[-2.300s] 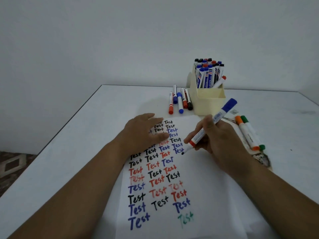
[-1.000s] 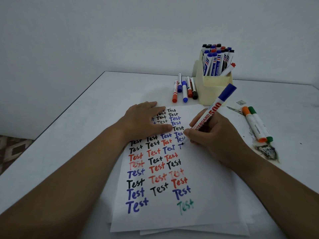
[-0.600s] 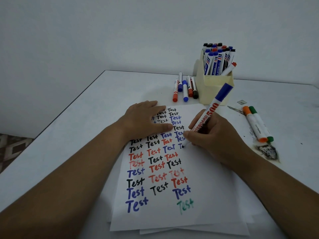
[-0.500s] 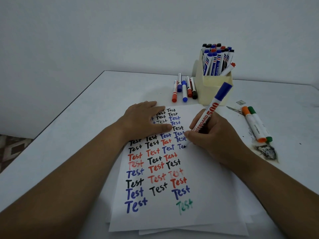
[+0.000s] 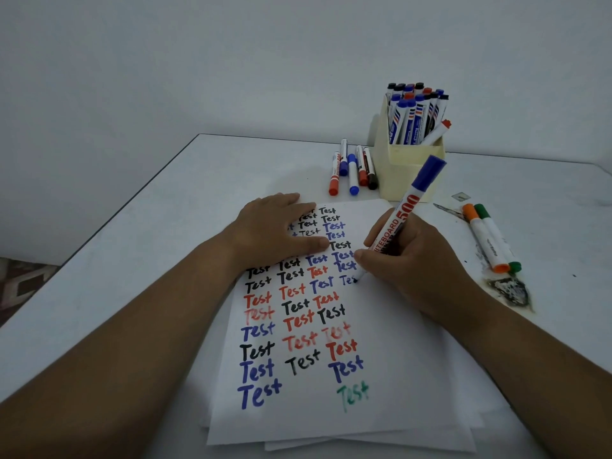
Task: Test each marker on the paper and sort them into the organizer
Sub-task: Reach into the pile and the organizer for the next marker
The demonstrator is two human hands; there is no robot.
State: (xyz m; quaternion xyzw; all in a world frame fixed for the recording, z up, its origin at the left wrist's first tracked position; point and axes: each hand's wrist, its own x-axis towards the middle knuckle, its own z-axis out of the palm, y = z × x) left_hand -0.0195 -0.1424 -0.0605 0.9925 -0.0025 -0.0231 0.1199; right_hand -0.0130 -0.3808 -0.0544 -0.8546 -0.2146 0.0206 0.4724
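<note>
Here, right hand [image 5: 409, 270] around marker [image 5: 402, 217].

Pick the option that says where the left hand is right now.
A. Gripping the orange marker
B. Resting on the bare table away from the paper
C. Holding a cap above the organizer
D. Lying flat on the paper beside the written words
D: the left hand lies flat with straight fingers on the paper, while the right hand writes with the blue-capped marker.
</note>
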